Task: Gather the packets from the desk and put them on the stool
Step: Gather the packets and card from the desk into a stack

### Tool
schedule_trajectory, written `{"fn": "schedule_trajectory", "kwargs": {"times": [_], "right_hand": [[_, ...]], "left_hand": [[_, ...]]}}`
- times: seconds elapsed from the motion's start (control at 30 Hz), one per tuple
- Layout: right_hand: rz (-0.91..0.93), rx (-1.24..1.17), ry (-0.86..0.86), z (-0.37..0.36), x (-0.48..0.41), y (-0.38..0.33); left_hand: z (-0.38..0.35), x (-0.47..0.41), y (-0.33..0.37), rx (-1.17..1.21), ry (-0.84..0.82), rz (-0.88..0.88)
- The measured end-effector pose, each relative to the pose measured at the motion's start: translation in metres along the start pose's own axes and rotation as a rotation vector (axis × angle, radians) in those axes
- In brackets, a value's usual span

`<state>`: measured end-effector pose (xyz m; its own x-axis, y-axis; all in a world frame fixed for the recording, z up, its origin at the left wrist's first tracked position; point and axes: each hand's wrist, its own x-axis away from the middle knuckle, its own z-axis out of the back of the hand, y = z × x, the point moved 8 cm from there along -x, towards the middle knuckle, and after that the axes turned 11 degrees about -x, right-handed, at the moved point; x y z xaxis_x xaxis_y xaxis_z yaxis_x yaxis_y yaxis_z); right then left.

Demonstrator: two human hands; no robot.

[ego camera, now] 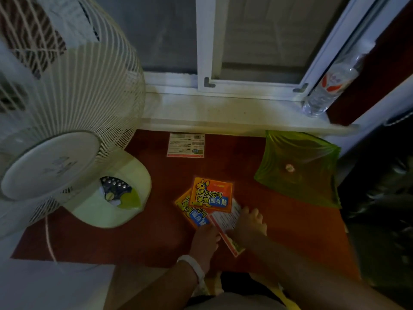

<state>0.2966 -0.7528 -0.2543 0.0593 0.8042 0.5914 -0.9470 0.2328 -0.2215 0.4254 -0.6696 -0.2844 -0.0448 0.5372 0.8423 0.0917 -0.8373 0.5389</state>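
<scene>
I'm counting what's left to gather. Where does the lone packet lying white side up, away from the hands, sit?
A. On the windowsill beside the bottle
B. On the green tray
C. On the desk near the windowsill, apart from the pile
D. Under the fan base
C: the white packet lies flat on the desk just below the windowsill, well clear of the pile by the hands.

fan (67, 121) left on desk (156, 231) | packets (210, 198) centre | folder (299, 168) right | bottle (328, 86) on sill (223, 108) behind

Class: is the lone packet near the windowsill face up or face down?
Face down: the lone packet shows white fine print and codes, not the orange front.
</scene>
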Motion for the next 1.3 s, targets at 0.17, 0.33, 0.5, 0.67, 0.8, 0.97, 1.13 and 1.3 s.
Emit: {"fn": "schedule_trajectory", "kwargs": {"times": [0.17,0.33,0.5,0.67,0.8,0.97,1.13,1.3], "right_hand": [[-0.077,-0.264,-0.089,0.000,-0.016,0.008],[-0.057,-0.451,-0.234,0.000,-0.013,0.013],[-0.028,-0.611,-0.293,0.003,0.003,0.015],[0.041,-0.690,-0.295,0.009,0.018,0.007],[0.078,-0.744,-0.290,0.009,0.026,-0.005],[0.085,-0.804,-0.315,-0.001,0.023,-0.021],[0.241,-0.686,-0.378,-0.004,0.013,-0.047],[0.401,-0.432,-0.261,0.013,-0.022,-0.085]], "left_hand": [[-0.001,-0.009,-0.003,0.056,-0.003,0.102],[-0.004,-0.005,0.001,0.061,0.051,0.106],[-0.002,-0.001,0.006,0.033,0.067,0.048],[0.000,0.009,0.009,0.075,0.034,-0.067],[0.004,0.013,0.007,0.180,-0.021,-0.115],[0.026,0.016,0.001,0.300,-0.029,-0.112],[0.051,0.016,0.002,0.380,0.010,-0.124],[0.077,0.018,0.006,0.532,0.049,-0.149]]}}
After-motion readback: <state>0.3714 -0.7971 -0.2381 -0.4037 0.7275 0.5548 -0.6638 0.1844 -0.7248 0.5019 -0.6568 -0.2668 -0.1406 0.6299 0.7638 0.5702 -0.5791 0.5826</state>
